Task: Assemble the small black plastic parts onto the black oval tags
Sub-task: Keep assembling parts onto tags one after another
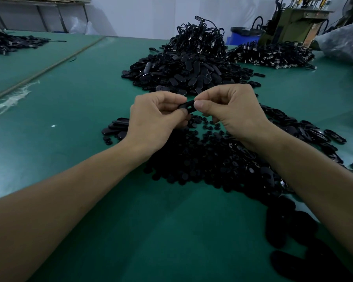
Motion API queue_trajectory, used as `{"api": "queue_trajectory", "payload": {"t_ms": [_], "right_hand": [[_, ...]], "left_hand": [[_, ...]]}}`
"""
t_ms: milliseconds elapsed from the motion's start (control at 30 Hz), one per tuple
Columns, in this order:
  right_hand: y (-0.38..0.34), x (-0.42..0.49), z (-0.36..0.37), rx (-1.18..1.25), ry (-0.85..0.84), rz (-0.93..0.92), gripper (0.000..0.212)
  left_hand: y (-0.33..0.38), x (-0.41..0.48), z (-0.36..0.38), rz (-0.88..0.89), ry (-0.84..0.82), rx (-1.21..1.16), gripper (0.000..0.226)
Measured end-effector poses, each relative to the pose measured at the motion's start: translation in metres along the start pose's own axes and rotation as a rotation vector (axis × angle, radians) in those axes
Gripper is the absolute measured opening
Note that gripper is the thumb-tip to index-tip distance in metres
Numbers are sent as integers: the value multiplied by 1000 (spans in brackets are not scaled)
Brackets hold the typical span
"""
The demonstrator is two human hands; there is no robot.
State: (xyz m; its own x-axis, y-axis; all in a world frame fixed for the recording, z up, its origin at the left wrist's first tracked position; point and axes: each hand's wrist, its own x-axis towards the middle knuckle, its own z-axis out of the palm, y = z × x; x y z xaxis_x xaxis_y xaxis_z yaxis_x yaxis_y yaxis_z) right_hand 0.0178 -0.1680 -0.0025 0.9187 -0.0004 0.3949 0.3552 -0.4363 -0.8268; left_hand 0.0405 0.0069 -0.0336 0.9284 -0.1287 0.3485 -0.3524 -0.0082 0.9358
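Head view: both my hands meet in the air above the green surface (80, 119), with one oval tag (186, 105) bridged between them.
Left hand (155, 117): curled, thumb and fingers pinching the tag's left end.
Right hand (228, 110): thumb and forefinger pinching the tag's right end; I cannot tell whether a small part is already tucked under my fingers.
Tag axis: its long axis runs left to right, from one hand to the other, and a small slot shows just beside my right thumb.
Key relation: the pile of small parts (202, 165) lies directly beneath my hands and towards me, about as near to one hand as the other; I judge the slot is where a part goes.
Supply: a heap of loose tags (181, 72) lies just beyond my hands, with a tangle of cords (200, 37) on top.
Materials: the tag is a flat, smooth, rounded oval in matte black plastic; the small parts are stubby round pieces; the surface looks like a dull mat.
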Motion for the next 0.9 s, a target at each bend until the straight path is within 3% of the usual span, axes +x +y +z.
{"api": "queue_trajectory", "payload": {"t_ms": [333,900], "right_hand": [[-3,-4,2,-115,-1,7,8],[-12,-7,8,-346,21,-141,10]], "left_hand": [[4,-2,1,13,-18,-16,23],[5,-3,1,51,-65,22,22]]}}
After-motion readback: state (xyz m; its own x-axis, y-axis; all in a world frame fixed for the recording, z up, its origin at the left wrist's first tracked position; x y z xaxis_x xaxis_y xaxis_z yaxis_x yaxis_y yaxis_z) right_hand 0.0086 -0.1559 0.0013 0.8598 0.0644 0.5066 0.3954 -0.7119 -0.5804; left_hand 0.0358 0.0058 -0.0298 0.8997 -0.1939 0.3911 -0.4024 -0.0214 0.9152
